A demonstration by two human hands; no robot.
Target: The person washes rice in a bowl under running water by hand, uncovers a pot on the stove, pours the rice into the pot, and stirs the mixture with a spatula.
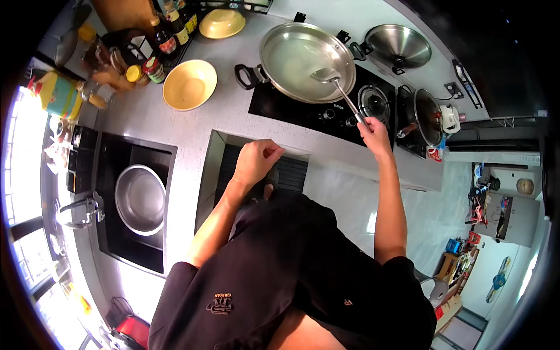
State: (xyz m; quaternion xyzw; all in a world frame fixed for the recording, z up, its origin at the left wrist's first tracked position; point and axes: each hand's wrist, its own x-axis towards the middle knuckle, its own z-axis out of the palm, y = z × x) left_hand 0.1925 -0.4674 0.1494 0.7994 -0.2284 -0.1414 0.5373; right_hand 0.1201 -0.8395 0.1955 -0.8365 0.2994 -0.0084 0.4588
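Note:
My right hand (374, 135) is wrapped round the handle of a metal ladle (349, 103). The ladle's head dips into a large steel wok (291, 58) on the burner, where cloudy pale liquid covers the bottom. Near the counter's front edge, in front of my body, my left hand (256, 160) is curled closed, and no object shows in it. The wok's black side handle (248, 76) points toward the left, well apart from my left hand.
On the counter left of the wok stand a yellow bowl (190, 85), a second yellow bowl (222, 24), and several bottles (164, 38). A steel basin (140, 199) sits in the dark sink (157, 153). A wok lid (398, 46) lies behind the black cooktop (280, 105); a dark pan (427, 116) is farther right.

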